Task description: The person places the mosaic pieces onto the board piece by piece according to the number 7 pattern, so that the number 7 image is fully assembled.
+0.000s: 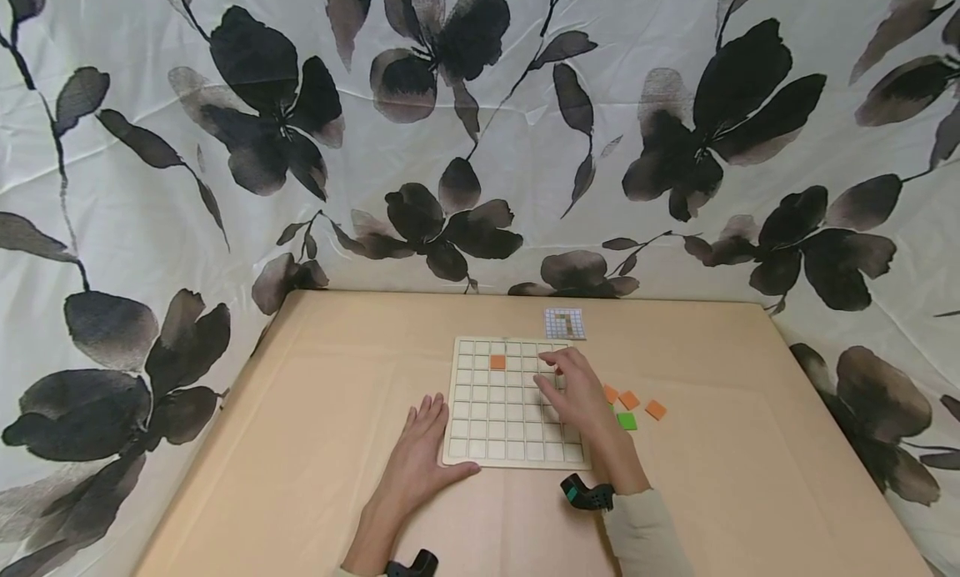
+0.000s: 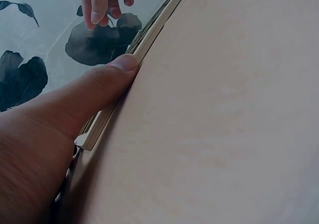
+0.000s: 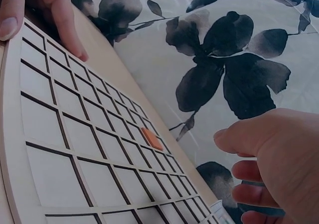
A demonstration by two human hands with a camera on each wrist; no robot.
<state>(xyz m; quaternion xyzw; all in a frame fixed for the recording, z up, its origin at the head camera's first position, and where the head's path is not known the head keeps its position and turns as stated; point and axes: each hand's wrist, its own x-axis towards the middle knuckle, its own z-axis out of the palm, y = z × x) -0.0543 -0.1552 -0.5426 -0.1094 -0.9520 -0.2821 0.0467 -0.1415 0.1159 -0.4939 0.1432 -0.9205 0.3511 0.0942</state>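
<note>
A white grid board lies on the table, with one orange square tile sitting in a cell near its far edge. My left hand rests at the board's near left corner. Its fingers stretch along the left side, and in the left wrist view the thumb presses on the front edge. Over the right part of the board hovers my right hand. Its thumb and loosely bent fingers stand apart, with nothing between them in the right wrist view.
Right of the board lie several loose orange tiles and green tiles, partly hidden by the right hand. A small card with a printed grid lies beyond the board's far edge. Floral cloth hangs behind the table.
</note>
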